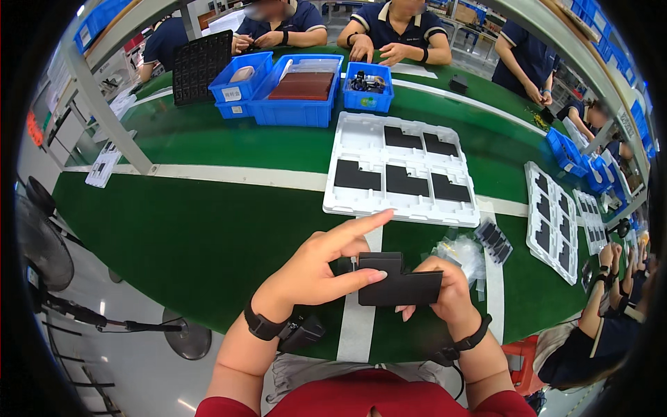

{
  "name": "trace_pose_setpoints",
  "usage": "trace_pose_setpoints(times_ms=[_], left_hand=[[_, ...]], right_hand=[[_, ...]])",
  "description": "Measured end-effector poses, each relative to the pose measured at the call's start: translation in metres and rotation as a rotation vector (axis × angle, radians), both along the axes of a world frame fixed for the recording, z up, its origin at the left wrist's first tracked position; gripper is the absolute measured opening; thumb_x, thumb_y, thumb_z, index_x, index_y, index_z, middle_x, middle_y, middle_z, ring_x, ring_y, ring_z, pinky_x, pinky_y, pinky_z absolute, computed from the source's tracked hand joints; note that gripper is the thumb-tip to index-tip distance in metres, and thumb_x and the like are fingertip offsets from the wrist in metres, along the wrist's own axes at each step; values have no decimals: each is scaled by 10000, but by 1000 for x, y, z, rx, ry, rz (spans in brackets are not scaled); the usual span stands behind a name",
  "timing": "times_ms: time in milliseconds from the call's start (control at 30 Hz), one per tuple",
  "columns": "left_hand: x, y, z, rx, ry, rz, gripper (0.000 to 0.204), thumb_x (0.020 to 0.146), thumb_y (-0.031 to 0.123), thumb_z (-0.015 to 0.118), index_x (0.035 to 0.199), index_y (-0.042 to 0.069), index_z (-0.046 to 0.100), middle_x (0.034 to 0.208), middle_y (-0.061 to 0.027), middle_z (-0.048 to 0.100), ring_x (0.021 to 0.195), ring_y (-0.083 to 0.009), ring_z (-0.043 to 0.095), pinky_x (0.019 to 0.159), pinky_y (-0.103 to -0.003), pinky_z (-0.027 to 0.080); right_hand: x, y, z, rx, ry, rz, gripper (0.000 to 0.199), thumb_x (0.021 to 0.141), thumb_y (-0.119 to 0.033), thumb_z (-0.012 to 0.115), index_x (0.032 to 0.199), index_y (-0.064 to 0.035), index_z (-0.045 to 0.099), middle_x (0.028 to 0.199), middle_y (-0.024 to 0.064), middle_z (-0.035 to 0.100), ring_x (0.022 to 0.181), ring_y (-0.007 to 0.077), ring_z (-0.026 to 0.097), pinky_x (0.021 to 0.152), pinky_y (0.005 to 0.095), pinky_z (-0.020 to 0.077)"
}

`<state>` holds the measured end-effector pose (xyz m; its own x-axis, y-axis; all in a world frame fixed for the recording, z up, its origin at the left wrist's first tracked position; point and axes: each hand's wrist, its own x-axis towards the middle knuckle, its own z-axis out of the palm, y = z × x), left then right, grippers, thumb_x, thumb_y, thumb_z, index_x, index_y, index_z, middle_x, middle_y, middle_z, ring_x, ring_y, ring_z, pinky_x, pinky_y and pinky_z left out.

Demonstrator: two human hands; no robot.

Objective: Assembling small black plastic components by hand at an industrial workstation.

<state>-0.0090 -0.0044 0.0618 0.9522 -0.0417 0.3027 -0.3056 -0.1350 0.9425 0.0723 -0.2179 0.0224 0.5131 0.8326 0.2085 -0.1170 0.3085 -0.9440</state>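
Observation:
Between my two hands, above the near edge of the green table, is a flat black L-shaped part (pixel 399 286) with a stepped upper edge. My left hand (pixel 323 260) grips its left end, thumb across the front and index finger stretched out toward the tray. A small pale piece (pixel 353 263) shows beside the part's left edge; its kind is too small to tell. My right hand (pixel 448 288) holds the right end, with fingertips showing below it. Just beyond, a white moulded tray (pixel 358 206) carries several similar black parts (pixel 408 181); its upper left compartment has none.
Clear plastic bags (pixel 460 258) and a clear pack of dark pieces (pixel 494 242) lie right of my hands. Blue bins (pixel 295 111) stand across the table (pixel 229 229). More white trays (pixel 533 229) are at right. Co-workers (pixel 399 35) sit opposite. A metal post (pixel 114 111) rises at left.

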Motion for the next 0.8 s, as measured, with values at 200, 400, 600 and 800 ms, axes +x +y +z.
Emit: trace_pose_setpoints(times_ms=[200,400,600,800], left_hand=[[2,-8,0,-3,-212,12,624,713,6,685,1276,-42,420,718,-47,626,731,-129,543,771,-290,409],[2,-6,3,60,-143,-76,475,772,41,634,1224,-12,499,774,-61,640,753,-149,534,771,-289,408],[9,0,-9,62,-137,-249,358,903,168,452,1198,-16,535,808,-68,624,862,-186,512,815,-300,390],[8,-3,-16,-264,36,-231,450,892,177,473,1317,41,418,946,-141,599,841,-213,516,861,-331,365]], right_hand=[[2,11,-14,156,515,371,703,719,-603,602,1113,-42,446,1238,203,447,1132,365,475,939,545,376],[-2,15,-20,302,641,588,990,667,-718,565,1354,-70,267,1355,236,298,1205,441,370,973,541,340],[-4,9,-30,244,690,631,1095,660,-816,431,1403,-52,177,1335,300,304,1190,391,403,934,438,373],[4,0,-16,59,602,415,1157,647,-837,401,1373,43,204,1346,278,314,1200,361,396,945,400,361]])
